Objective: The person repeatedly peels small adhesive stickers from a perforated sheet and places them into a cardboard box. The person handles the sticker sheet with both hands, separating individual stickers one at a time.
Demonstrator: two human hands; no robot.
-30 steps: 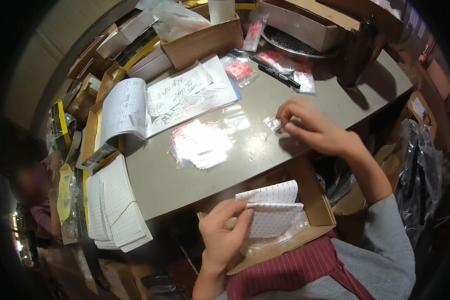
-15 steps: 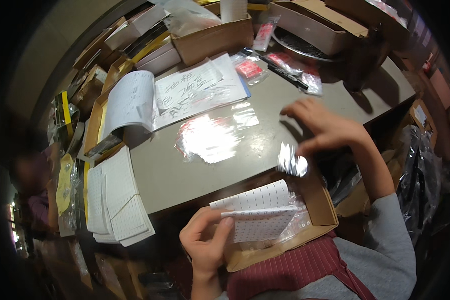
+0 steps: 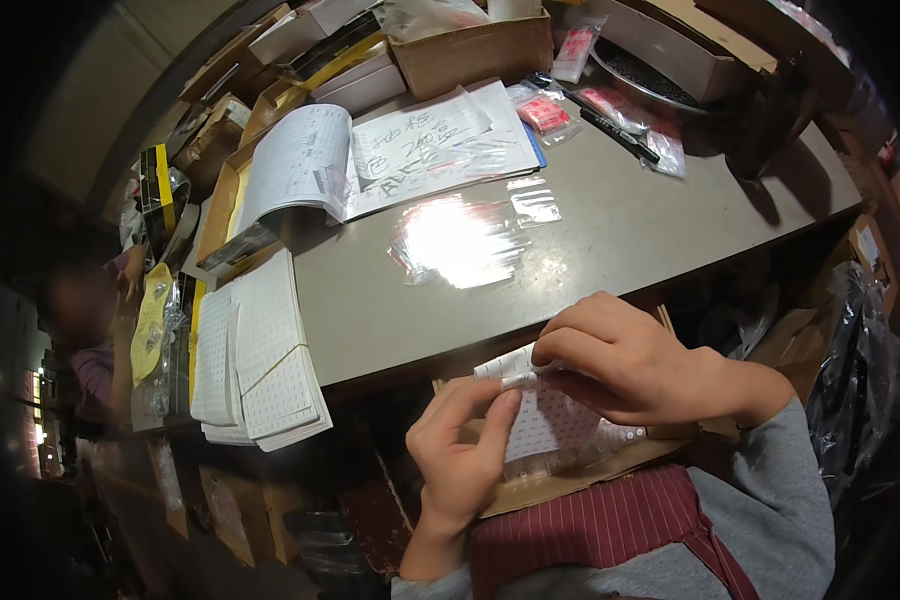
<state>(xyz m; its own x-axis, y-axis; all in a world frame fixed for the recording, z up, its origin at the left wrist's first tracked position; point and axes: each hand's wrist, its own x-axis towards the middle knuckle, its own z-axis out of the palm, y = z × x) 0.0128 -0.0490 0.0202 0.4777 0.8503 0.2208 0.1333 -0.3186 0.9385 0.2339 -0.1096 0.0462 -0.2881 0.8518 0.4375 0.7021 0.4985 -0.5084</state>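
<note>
Folded printed sheet between two hands, above an open cardboard box

Item 1, lower centre of the frame: the folded printed sheet, white with rows of small dark marks. On my feed it is over the cardboard box, just below the near edge of the worktop.

Item 2: left hand, thumb and fingers pinching the sheet at its left edge.

Item 3: right hand, fingers curled down at the top of the sheet; its fingertips are hidden from me, so I cannot tell whether they grip anything.

Item 4: clear plastic in the cardboard box, partly behind the sheet.

Item 5, centre: a heap of small clear bags, washed out by glare, with a few striped clear pouches just beside it.

Item 6, left of centre: a stack of printed sheets bound by a thin band.

Item 7, upper centre: handwritten papers, and to their left a curled sheaf in a shallow box.

Item 8, upper right: a black marker among red-and-clear packets, near a round dish of black grains.

Item 9, left edge: another person, in dim light and blurred.
</note>
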